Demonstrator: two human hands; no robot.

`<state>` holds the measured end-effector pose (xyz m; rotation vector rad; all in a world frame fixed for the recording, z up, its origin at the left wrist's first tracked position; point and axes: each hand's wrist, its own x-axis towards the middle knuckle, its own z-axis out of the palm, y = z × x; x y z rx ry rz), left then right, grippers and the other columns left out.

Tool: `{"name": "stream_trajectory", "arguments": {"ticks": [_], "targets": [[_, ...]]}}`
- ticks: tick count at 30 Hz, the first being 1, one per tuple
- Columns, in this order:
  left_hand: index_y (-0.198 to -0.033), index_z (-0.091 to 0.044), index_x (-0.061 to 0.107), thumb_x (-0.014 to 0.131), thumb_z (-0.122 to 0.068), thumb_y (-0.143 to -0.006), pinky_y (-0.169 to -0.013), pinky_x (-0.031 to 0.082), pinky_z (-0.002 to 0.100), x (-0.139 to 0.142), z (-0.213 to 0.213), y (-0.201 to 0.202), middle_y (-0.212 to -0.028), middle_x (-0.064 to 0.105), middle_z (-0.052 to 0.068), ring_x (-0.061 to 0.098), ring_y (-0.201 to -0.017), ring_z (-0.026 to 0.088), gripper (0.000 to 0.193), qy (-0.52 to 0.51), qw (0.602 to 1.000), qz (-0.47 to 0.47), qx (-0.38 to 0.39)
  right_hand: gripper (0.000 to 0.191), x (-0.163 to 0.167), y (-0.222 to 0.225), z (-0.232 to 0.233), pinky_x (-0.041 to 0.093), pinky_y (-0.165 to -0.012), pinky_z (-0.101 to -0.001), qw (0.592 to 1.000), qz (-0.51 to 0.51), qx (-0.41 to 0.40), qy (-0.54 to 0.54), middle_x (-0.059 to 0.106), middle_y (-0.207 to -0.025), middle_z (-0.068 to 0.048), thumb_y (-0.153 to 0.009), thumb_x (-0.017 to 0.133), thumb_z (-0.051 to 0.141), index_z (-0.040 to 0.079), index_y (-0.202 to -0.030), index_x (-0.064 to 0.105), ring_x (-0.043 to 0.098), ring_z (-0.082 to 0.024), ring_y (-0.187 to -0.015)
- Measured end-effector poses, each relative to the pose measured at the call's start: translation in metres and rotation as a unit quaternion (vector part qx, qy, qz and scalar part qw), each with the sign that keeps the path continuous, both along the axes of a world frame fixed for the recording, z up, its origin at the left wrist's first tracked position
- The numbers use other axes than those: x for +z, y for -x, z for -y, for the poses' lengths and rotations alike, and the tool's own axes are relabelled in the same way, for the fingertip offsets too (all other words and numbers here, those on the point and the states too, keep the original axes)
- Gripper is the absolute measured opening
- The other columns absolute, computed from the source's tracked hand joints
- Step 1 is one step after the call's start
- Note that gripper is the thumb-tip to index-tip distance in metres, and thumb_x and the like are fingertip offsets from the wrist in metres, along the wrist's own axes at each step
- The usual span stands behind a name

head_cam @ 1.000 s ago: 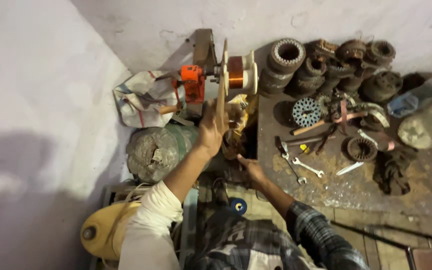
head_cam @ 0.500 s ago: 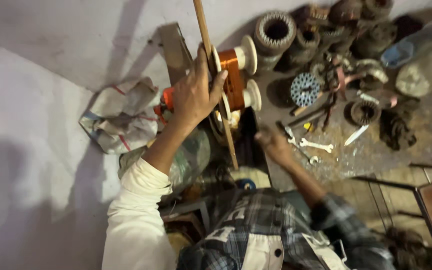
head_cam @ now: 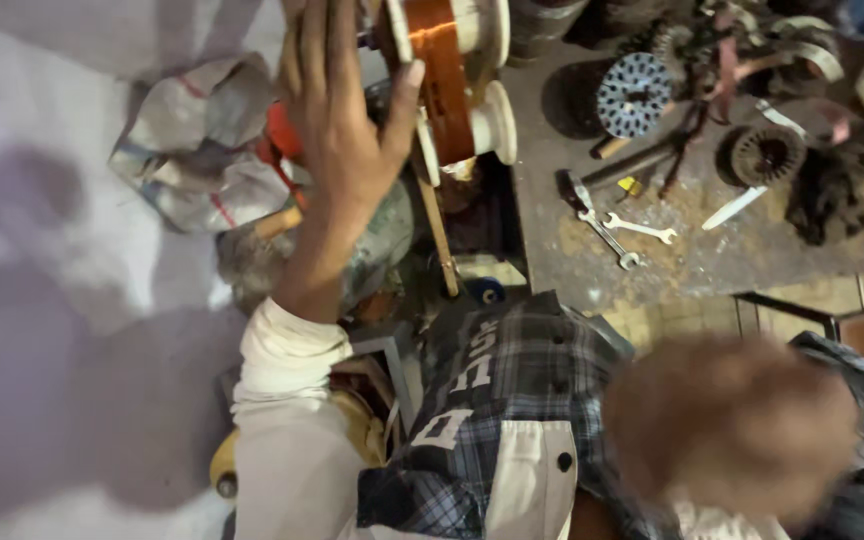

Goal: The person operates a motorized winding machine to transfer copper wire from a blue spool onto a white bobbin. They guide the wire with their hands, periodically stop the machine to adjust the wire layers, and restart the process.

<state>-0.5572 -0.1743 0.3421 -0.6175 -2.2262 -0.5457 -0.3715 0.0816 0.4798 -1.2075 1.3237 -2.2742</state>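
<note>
left hand (head_cam: 337, 130) spread flat against copper wire spool (head_cam: 442, 85), beside dusty workbench (head_cam: 572, 260) and pale wall (head_cam: 42, 300).

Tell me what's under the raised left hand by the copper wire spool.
Under the left hand show an orange part, a crumpled sack and a wooden stick running down from the spool. The palm covers whatever the spool is mounted on.

Left hand (head_cam: 347, 130) flat against copper-wire spool (head_cam: 442, 70); right hand (head_cam: 732, 430) blurred.
</note>
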Motion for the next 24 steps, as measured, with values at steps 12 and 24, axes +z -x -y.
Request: {"name": "stream_trajectory", "arguments": {"ticks": [12, 24], "targets": [[-0.130, -0.001, 0.063, 0.069, -0.008, -0.099, -0.108, 0.052, 0.043, 0.006, -0.025, -0.148, -0.133, 0.065, 0.017, 0.064, -0.122, 0.033, 0.032, -0.228, 0.936, 0.171, -0.205, 0.014, -0.035, -0.019, -0.060, 0.065, -0.072, -0.0363, 0.999, 0.025, -0.026, -0.013, 0.076, -0.094, -0.010, -0.103, 0.066, 0.016, 0.002, -0.104, 0.068, 0.077, -0.021, -0.081], [-0.117, -0.002, 0.066, 0.082, -0.023, -0.078, -0.087, 0.054, 0.044, 0.044, -0.313, -0.197, -0.113, 0.068, 0.014, 0.067, -0.102, 0.032, 0.047, -0.010, 0.722, 0.267, -0.638, 0.022, -0.142, -0.032, -0.065, 0.056, -0.073, -0.0376, 0.830, -0.115, -0.402, -0.370, 0.066, -0.094, -0.008, -0.097, 0.073, 0.026, 0.011, -0.112, 0.066, 0.068, -0.027, -0.086]]}}
